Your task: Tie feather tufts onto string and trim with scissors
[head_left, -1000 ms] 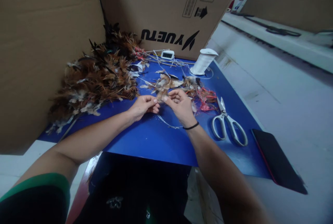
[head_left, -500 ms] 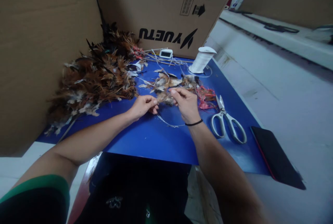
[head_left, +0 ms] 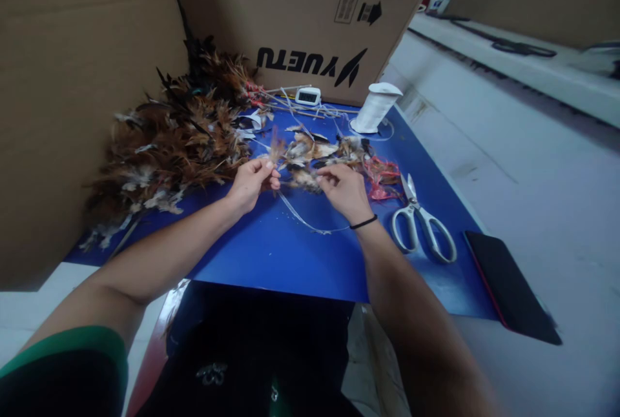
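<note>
My left hand (head_left: 252, 184) is closed, its thumb and fingers pinching a small tuft of brown feathers (head_left: 277, 144) that stands upward. A thin white string (head_left: 303, 224) hangs in a loop from near this hand toward my right wrist. My right hand (head_left: 345, 192) has its thumb and forefinger drawn together at the edge of some loose grey-brown feathers (head_left: 305, 179); its fingertips are partly lost among them. Just behind lie more cream and dark feathers (head_left: 307, 149). To the right of them sits a tangle of pink-red strips (head_left: 382, 178).
A big heap of brown feathers (head_left: 179, 139) fills the left of the blue table (head_left: 271, 255). Scissors (head_left: 421, 220) and a dark phone (head_left: 511, 288) lie at right. A white spool (head_left: 376, 108), a small digital timer (head_left: 308, 95) and thin sticks stand before cardboard boxes (head_left: 300, 10).
My hands have drawn apart. The left has moved left and slightly up, with the tuft now pointing upward; the right stays by the loose feathers. The view has shifted slightly.
</note>
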Demonstrator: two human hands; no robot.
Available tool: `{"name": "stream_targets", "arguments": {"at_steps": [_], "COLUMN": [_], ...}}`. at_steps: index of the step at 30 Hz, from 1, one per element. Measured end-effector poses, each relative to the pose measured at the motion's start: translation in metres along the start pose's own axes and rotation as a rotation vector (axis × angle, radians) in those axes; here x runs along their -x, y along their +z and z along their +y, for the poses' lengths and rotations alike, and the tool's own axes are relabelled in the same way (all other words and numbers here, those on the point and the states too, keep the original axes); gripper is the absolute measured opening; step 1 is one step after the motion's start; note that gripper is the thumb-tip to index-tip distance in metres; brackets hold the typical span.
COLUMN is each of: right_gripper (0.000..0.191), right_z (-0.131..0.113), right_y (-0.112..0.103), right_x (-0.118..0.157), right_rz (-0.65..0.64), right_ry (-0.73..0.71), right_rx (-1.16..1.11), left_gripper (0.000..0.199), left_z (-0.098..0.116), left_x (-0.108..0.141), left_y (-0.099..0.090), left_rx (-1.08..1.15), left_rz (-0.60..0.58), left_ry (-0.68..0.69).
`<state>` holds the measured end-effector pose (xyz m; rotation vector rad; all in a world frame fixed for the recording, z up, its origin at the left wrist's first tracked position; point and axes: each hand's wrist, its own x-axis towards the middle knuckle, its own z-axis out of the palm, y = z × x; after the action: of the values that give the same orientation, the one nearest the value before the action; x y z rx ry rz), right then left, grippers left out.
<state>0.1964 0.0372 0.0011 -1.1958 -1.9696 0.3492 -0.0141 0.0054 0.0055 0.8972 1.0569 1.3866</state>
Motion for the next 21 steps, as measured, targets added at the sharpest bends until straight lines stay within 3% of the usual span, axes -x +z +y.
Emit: {"name": "stream_targets", "arguments": {"at_steps": [8, 15, 21], "right_gripper": [0.025, 0.026, 0.019], "right_z": [-0.015, -0.004, 0.007], "right_y": [0.021, 0.026, 0.021], "right_x": [0.005, 0.002, -0.004], "right_rz": [-0.192, -0.191, -0.110], "right_ry": [-0.309, -0.117, -0.037], "right_rx": [0.177, 0.496, 0.291], "left_gripper": [0.018, 0.016, 0.015], "left_z": [0.003, 0.001, -0.002], "left_x": [-0.005, -0.005, -0.004], "left_y": [-0.002, -0.002, -0.001], "left_rx": [0.061, 0.065, 0.065], "left_rz": [0.147, 0.130, 0.107], "left_ry": [0.061, 0.050, 0.024]}}
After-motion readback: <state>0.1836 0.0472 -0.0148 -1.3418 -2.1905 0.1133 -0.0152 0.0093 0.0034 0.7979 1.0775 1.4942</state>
